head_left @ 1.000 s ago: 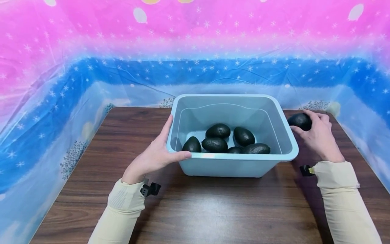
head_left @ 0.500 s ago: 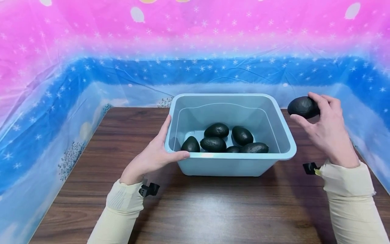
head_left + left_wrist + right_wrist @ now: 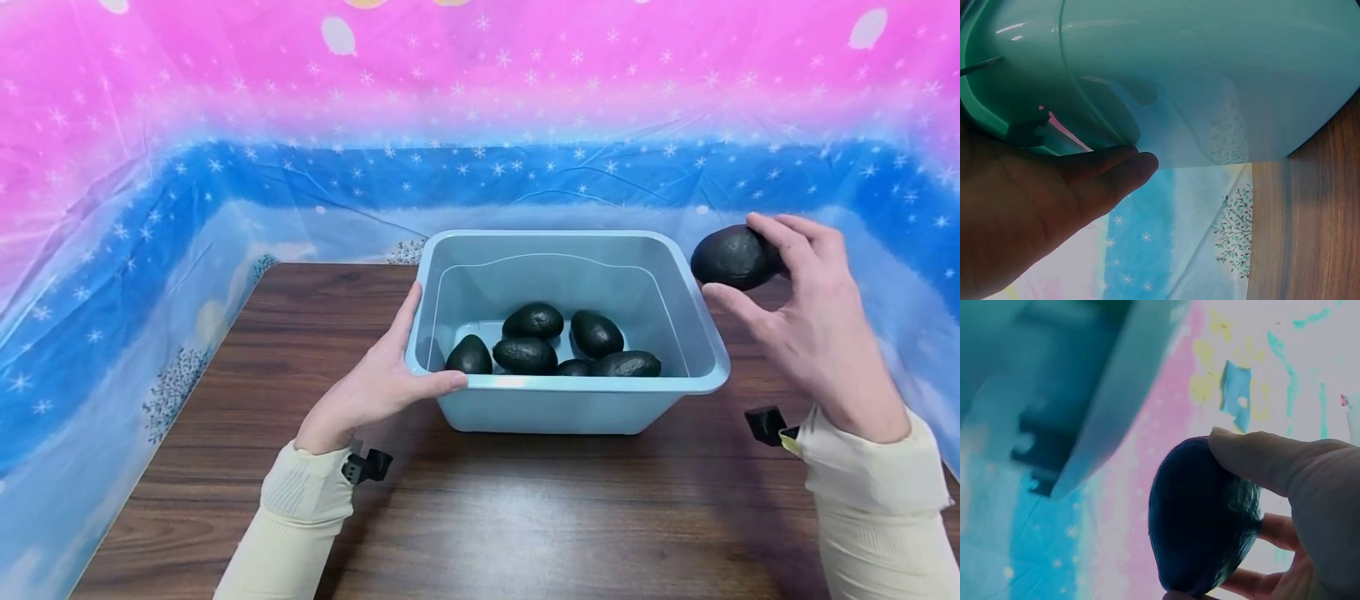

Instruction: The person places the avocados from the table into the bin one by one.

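My right hand (image 3: 832,333) pinches a dark avocado (image 3: 735,258) between thumb and fingertips, raised just outside the right rim of a pale blue plastic tub (image 3: 547,408). In the right wrist view the avocado (image 3: 1200,519) shows the thumb on one side and fingertips behind and below. Inside the tub lie several more dark avocados (image 3: 525,356), one partly hidden by the front wall. My left hand (image 3: 367,392) rests against the tub's front left corner, thumb along the front rim. The left wrist view shows straight fingers (image 3: 1110,178) touching the outer wall.
The tub stands on a brown wood-grain table (image 3: 510,517). A pink and blue snowflake-printed cloth (image 3: 480,167) hangs behind and around the sides. Small black cameras sit at both wrists.
My right hand has lifted the avocado from beside the tub's right side, then brought it slightly left towards the rim. The left hand and tub have stayed in place.
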Motion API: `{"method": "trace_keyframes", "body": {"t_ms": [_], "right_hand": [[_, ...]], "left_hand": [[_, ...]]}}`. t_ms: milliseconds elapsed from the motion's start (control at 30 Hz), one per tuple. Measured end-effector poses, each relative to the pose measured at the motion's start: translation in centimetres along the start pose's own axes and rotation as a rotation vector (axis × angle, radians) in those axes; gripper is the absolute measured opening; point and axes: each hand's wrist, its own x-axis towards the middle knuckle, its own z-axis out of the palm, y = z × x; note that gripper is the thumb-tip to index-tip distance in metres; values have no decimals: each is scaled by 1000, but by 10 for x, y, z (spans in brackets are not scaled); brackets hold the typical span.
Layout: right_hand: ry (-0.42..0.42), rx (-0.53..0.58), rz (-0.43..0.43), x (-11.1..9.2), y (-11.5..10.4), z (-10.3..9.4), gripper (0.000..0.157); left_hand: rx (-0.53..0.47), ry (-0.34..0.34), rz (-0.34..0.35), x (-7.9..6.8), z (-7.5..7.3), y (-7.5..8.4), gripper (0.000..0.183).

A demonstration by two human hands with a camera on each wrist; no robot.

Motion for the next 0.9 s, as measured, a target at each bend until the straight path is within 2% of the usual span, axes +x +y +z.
{"method": "trace_keyframes", "body": {"t_ms": [200, 600, 900], "right_hand": [[-3, -1, -140, -4, -18, -2, 80], [-37, 6, -319, -12, -40, 5, 89], [-96, -2, -361, -16, -49, 11, 88]], "left_hand": [[9, 1, -3, 1, 0, 0, 118], [16, 3, -3, -1, -1, 0, 118], [13, 1, 2, 0, -1, 0, 118]]}}
